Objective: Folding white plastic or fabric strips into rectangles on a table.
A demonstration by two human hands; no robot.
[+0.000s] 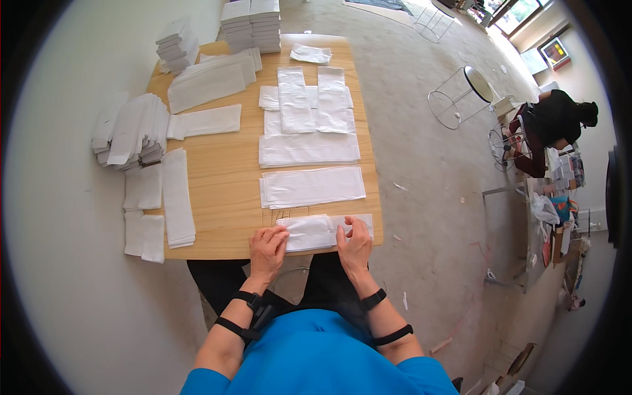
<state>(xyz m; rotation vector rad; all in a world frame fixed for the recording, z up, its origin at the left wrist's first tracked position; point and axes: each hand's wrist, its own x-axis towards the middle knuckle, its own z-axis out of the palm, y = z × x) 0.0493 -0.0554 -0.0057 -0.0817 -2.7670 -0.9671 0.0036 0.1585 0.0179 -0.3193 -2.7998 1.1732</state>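
Close to the table's front edge lies a folded white strip (pixel 304 234), paper or thin cloth, its right part flatter and greyer than its left. My left hand (pixel 266 251) is closed at the strip's left end, fingers bent and pressed together there. Over the right part, my right hand (pixel 355 245) is curled, with thumb and fingers on the strip's surface. Just beyond it lies a stack of long white strips (pixel 313 187). Farther off is another stack (pixel 309 150), with two folded white pieces (pixel 296 99) laid lengthwise across its far side.
The wooden table (pixel 220 197) carries more white piles (pixel 178 197) along its left side and tall white stacks (pixel 253 29) at the back. At right are a round stool (pixel 477 84), a seated person (pixel 553 125) and a cluttered side table (pixel 536 243). Paper scraps (pixel 400 187) lie on the floor.
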